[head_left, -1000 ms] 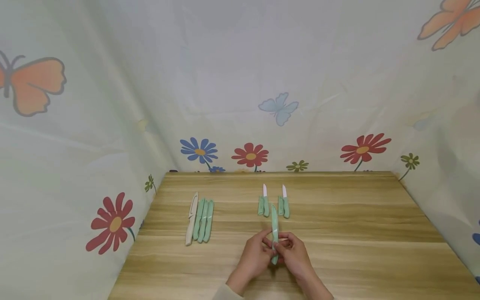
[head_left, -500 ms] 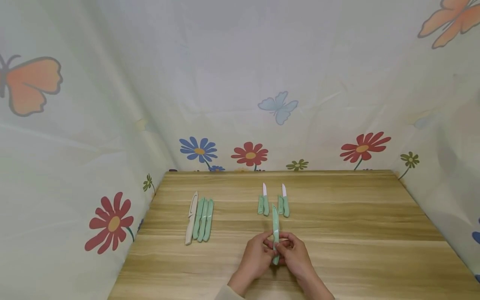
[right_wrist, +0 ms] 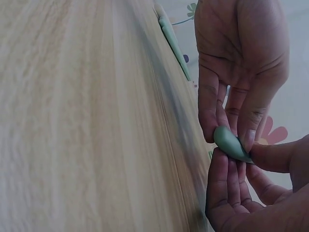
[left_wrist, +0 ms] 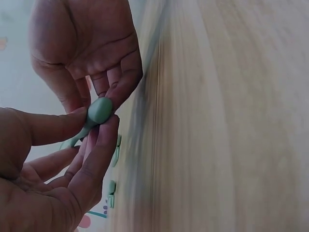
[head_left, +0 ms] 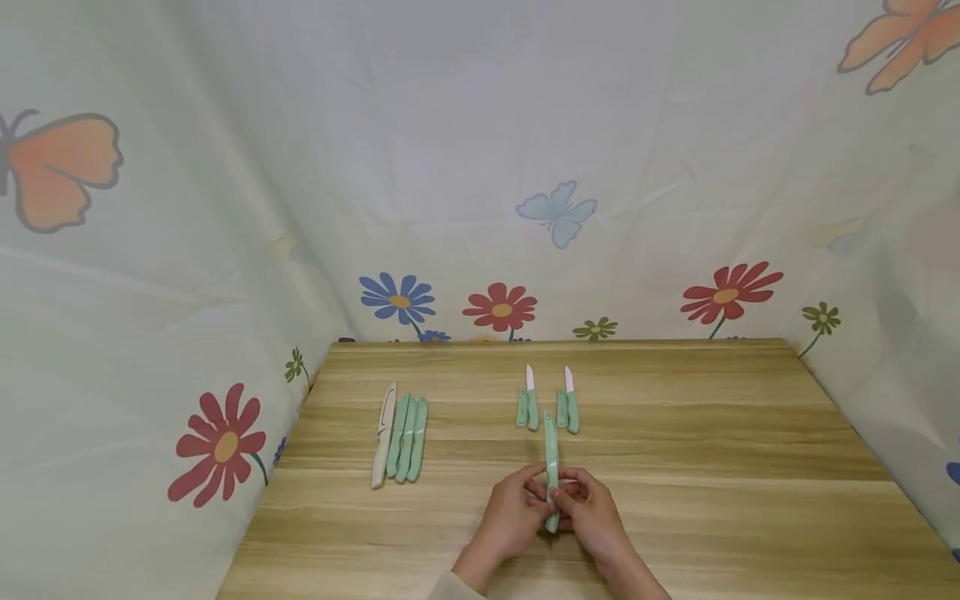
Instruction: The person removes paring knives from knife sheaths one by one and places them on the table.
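Observation:
A green sheathed paring knife (head_left: 552, 450) is held between both hands, its sheath pointing toward the far edge. My left hand (head_left: 513, 517) pinches the handle from the left, thumb against it. From the right, my right hand (head_left: 594, 515) pinches the same handle between thumb and fingers. Both wrist views show the rounded green handle end (left_wrist: 100, 110) between the fingertips of the two hands; fingers cover part of the handle. Beyond it lie two unsheathed green knives, the left knife (head_left: 532, 410) and the right knife (head_left: 572, 412), with pale blades and green sheaths beside them.
At the left of the wooden table (head_left: 705, 533), a beige sheathed knife (head_left: 382, 446) lies beside several green sheathed knives (head_left: 407, 440). A flower-and-butterfly printed sheet (head_left: 450, 167) stands behind the table and on both sides.
Both hands keep their hold on the knife with almost no movement. The knife has shifted very slightly; the other knives lie where they were.

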`<state>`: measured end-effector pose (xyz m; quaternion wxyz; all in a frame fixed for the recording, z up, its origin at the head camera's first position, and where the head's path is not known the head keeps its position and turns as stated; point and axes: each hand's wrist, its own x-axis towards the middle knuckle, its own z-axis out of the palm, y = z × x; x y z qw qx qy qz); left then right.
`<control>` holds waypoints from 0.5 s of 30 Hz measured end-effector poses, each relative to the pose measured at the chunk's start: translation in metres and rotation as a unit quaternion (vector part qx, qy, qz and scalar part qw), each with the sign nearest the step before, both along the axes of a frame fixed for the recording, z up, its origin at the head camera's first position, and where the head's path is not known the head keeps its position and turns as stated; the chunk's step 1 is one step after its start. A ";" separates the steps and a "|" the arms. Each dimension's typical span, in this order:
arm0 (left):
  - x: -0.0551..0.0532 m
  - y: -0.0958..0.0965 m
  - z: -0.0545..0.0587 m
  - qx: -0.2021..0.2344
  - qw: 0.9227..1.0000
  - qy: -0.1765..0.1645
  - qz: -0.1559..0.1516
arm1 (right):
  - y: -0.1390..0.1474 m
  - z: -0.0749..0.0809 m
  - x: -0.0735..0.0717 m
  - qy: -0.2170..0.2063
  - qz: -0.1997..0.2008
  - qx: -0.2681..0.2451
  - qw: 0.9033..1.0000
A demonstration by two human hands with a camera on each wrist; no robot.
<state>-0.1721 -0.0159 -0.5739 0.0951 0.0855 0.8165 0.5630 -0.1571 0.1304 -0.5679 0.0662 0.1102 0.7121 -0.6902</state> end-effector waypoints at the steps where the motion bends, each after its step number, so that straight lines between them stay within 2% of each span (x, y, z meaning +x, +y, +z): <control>1: 0.000 -0.001 -0.001 0.005 1.000 -0.003 -0.003 | 0.000 0.000 0.000 0.000 0.001 -0.001 1.000; 9: -0.005 -0.008 -0.003 0.038 0.998 -0.029 -0.028 | 0.001 0.000 0.002 -0.002 0.010 -0.002 1.000; 15: -0.007 -0.013 0.000 0.056 0.996 -0.049 -0.049 | 0.003 0.001 0.002 -0.004 0.019 0.002 1.000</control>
